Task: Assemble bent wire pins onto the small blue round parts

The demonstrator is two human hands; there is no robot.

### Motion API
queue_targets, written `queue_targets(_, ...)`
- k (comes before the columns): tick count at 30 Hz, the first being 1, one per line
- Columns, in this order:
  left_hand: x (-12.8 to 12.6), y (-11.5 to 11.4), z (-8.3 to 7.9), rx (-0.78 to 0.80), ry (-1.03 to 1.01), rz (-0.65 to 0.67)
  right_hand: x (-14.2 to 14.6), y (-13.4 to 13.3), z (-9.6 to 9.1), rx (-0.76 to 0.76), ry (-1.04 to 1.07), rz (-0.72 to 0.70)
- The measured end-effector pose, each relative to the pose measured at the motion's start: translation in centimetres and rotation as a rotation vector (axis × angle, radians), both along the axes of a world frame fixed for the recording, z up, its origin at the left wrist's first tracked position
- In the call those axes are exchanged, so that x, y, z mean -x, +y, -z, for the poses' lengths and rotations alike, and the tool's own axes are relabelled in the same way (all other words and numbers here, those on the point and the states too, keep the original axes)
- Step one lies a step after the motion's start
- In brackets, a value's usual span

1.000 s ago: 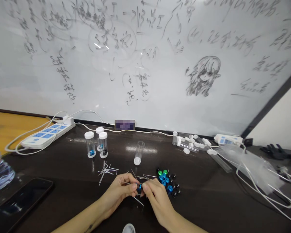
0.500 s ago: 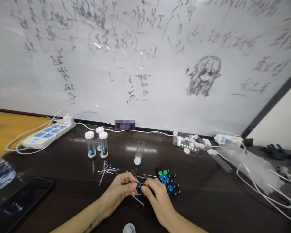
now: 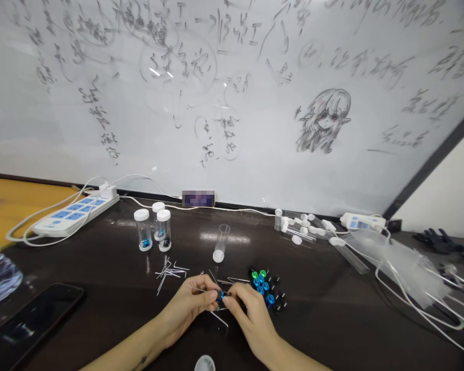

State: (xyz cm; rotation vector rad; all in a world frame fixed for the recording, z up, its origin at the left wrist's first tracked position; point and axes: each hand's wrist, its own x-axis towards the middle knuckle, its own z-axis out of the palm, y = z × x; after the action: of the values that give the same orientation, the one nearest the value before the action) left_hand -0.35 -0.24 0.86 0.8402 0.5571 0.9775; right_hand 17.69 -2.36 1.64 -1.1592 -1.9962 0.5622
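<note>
Fingertips together, my left hand and my right hand meet over the dark table. Between them is a small blue metal piece, mostly covered by the fingers. My left hand pinches it, and a thin metal rod shows along that hand's fingers. The right thumb and fingertips close on a small dark part at the blue piece's right side; its kind is hidden. A bent hex key lies below the hands. Just right of my right hand sit several blue and green round pieces and black screws.
Several hex keys lie left of the hands. Capped clear tubes and an uncapped tube stand behind. A phone, bottle and power strip are left. Loose caps and a plastic bag lie right.
The whole view has shifted very slightly. Both hands keep nearly the same pose around the blue piece.
</note>
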Motion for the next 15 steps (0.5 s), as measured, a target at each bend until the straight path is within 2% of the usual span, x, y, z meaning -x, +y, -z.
queue_targets(5,-0.01,0.24,0.19,-0.002,-0.005,-0.021,0.09,0.24,0.15,-0.043,0.109,-0.040)
queue_targets(11,0.00,-0.12,0.03,0.002,0.018,0.012,-0.09,0.44,0.49,0.083,0.064,-0.032)
queue_targets(15,0.00,-0.01,-0.13,0.013,0.012,-0.005,0.07,0.45,0.30,0.032,0.085,-0.017)
